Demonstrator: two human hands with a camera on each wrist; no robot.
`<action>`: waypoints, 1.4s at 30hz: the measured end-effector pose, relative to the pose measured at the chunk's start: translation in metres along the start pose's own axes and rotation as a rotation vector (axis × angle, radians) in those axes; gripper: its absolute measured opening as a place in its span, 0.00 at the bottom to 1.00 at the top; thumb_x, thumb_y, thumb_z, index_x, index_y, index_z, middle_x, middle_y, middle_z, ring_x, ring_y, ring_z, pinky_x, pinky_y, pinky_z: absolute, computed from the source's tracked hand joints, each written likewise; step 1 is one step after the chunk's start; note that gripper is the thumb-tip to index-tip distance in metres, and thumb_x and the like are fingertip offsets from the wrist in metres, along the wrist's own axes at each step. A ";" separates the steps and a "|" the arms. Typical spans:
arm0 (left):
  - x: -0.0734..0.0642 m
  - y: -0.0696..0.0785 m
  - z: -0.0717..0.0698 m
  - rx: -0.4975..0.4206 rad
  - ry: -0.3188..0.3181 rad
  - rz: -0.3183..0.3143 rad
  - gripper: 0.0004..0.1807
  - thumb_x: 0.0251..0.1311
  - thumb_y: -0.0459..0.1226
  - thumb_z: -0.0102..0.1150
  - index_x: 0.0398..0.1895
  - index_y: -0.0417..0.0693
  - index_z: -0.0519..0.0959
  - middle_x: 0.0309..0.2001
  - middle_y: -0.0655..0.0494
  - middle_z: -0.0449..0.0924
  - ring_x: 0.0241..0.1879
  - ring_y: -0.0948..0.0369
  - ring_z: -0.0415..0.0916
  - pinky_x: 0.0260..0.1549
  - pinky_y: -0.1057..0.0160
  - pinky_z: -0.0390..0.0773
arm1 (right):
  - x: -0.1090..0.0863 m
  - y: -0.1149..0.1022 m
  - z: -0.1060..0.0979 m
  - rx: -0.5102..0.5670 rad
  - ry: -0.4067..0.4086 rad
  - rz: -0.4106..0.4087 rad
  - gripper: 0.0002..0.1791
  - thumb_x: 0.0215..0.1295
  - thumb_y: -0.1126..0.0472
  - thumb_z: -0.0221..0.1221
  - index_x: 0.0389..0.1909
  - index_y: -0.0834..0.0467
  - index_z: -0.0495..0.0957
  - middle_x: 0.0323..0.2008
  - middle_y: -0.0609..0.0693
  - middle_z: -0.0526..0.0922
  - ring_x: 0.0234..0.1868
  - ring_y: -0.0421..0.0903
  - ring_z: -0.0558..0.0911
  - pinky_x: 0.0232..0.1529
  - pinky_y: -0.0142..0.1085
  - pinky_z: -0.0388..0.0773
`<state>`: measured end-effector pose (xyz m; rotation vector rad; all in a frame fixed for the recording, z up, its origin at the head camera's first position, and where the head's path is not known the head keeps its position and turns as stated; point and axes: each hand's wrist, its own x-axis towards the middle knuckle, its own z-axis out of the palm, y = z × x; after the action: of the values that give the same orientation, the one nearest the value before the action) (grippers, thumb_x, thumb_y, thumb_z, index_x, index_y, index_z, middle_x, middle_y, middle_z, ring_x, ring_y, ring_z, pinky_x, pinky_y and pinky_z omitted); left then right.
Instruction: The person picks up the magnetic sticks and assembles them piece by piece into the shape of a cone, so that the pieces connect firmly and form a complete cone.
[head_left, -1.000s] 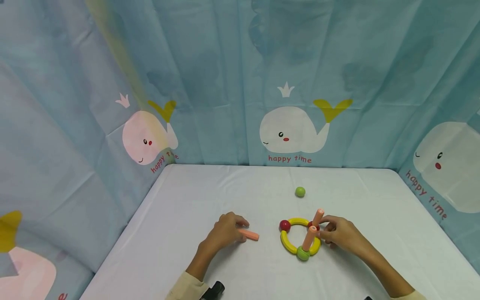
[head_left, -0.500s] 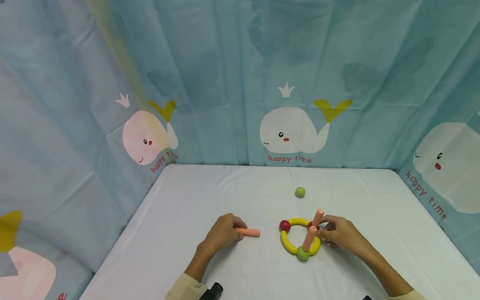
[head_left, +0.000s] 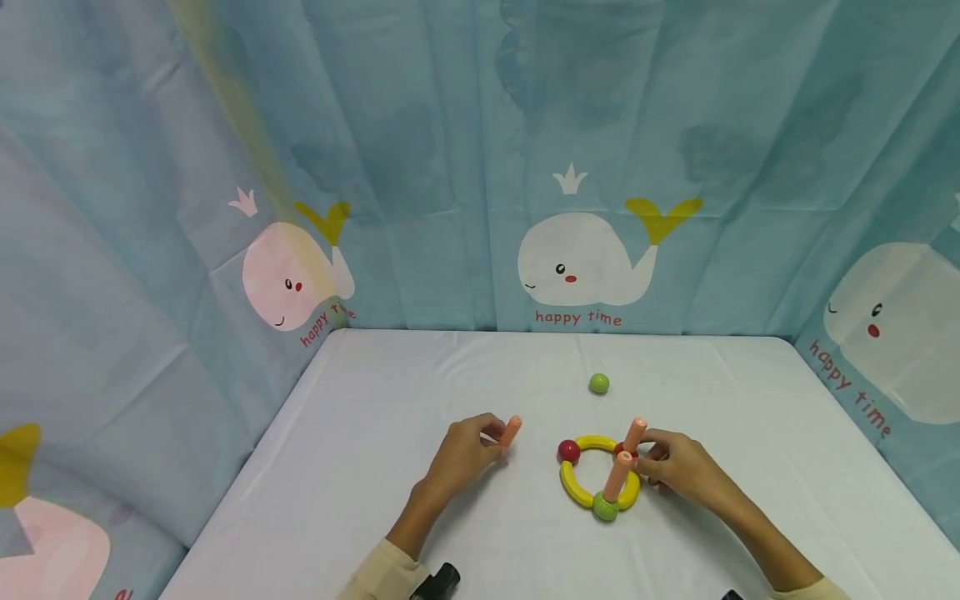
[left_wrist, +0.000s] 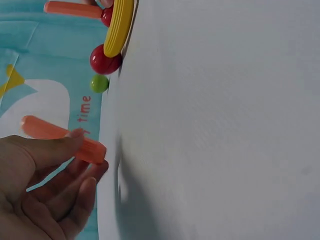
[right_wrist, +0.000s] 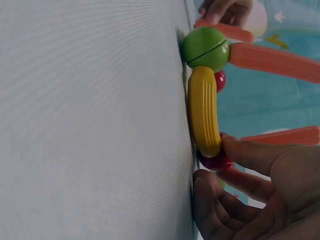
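Observation:
My left hand [head_left: 467, 454] pinches a loose orange stick [head_left: 512, 431] between thumb and fingers, raised off the white table and tilted. To its right lies a ring of yellow curved pieces [head_left: 576, 487] joined by balls: a red ball [head_left: 569, 451] on the left, a green ball [head_left: 605, 507] at the front and another red ball [right_wrist: 219, 161] at the right. Two orange sticks rise from the ring, the front stick [head_left: 618, 477] from the green ball and the rear stick [head_left: 635, 434] from the right red ball. My right hand [head_left: 678, 468] grips that right red ball with thumb and fingertips.
A loose green ball [head_left: 599, 383] sits on the white tablecloth [head_left: 420, 375] behind the ring. Blue curtains [head_left: 450, 167] with whale prints hang along the table's back and sides.
The left hand has lifted the orange stick and moved slightly away and to the right, turning the stick from lying flat to tilted upward. The right hand and ring hold their place.

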<state>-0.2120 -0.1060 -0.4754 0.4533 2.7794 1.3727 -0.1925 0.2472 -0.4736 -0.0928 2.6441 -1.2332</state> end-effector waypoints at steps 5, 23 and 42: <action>0.011 0.012 0.015 -0.069 0.006 0.033 0.16 0.60 0.30 0.76 0.49 0.45 0.83 0.44 0.53 0.87 0.42 0.60 0.88 0.42 0.65 0.87 | 0.000 0.001 0.000 0.003 0.002 -0.005 0.27 0.66 0.52 0.73 0.60 0.62 0.82 0.32 0.50 0.85 0.29 0.47 0.82 0.29 0.38 0.83; 0.032 0.050 0.053 -0.086 -0.044 0.112 0.15 0.67 0.36 0.72 0.55 0.48 0.86 0.46 0.58 0.90 0.43 0.69 0.84 0.49 0.70 0.83 | 0.001 0.001 0.001 -0.004 0.009 0.001 0.26 0.66 0.50 0.73 0.59 0.61 0.83 0.32 0.50 0.85 0.29 0.47 0.82 0.29 0.39 0.82; 0.031 0.054 0.066 -0.059 -0.078 0.121 0.15 0.65 0.35 0.73 0.54 0.48 0.86 0.46 0.59 0.90 0.41 0.71 0.84 0.43 0.74 0.83 | 0.001 0.002 0.001 0.002 -0.003 0.003 0.28 0.67 0.50 0.73 0.62 0.62 0.81 0.32 0.51 0.86 0.30 0.47 0.82 0.29 0.39 0.82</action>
<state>-0.2195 -0.0154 -0.4705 0.6683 2.6822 1.4226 -0.1931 0.2476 -0.4758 -0.0898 2.6394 -1.2332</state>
